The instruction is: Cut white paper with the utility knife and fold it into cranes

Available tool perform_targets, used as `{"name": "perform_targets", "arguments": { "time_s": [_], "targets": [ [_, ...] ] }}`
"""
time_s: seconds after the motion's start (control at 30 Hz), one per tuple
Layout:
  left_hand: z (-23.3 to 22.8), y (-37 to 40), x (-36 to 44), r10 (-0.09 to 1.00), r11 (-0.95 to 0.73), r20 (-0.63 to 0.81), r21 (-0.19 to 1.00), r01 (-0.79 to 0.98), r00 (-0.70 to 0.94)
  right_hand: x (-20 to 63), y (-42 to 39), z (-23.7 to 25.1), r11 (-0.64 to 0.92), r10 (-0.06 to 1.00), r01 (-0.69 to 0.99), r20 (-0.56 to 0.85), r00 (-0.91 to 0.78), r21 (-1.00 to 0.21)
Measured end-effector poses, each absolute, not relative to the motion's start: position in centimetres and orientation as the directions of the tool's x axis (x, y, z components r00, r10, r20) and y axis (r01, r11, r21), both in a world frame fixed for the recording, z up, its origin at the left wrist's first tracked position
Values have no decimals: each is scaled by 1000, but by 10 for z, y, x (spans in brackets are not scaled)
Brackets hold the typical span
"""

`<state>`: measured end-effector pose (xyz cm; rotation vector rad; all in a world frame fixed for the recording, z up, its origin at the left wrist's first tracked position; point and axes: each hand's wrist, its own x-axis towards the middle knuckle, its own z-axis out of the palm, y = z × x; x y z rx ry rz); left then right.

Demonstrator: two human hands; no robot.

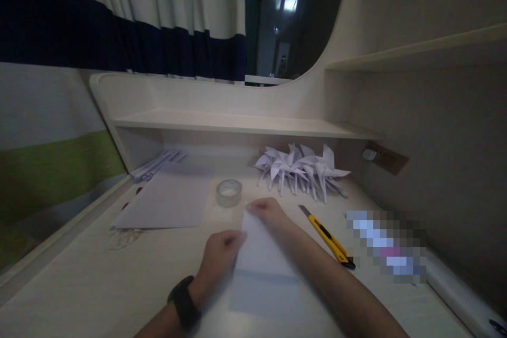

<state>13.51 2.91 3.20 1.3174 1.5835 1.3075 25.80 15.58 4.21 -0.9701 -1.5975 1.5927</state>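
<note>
A white sheet of paper [263,285] lies on the desk in front of me, with a crease across its lower part. My left hand [224,253], with a dark watch on the wrist, pinches its left edge. Farther up, my right hand [267,208] grips the top left corner between thumb and fingers, and its forearm covers the sheet's right side. Just beyond my hands stands a roll of clear tape [228,193]. A yellow utility knife [328,237] with its blade out lies to the right of my right forearm.
Several folded paper pinwheels [303,169] are piled at the back right. At the left lies a stack of white paper [170,195], with rolled paper sticks [158,165] behind it. A shelf [237,120] spans the back. A blurred-out object [386,245] is at the right.
</note>
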Motion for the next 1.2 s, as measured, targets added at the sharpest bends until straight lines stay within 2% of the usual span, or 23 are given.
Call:
{"name": "perform_targets", "arguments": {
  "time_s": [0.23,0.6,0.8,0.97,1.2],
  "targets": [
    [25,30,136,974,-9,85,942,336,-210,258,148,53,-70,876,-18,-53,-479,-997],
    [19,31,136,976,-12,89,934,357,-199,260,146,58,-7,898,36,-22,-439,-999],
    [24,30,137,973,-11,84,946,324,-214,260,146,59,-51,896,-19,-37,-443,-999],
    [20,31,137,978,-36,103,940,340,-182,260,143,63,-19,910,15,-23,-414,-1000],
    [16,31,135,988,-38,74,968,248,-136,257,143,59,19,933,64,-5,-359,-998]
  ]
}}
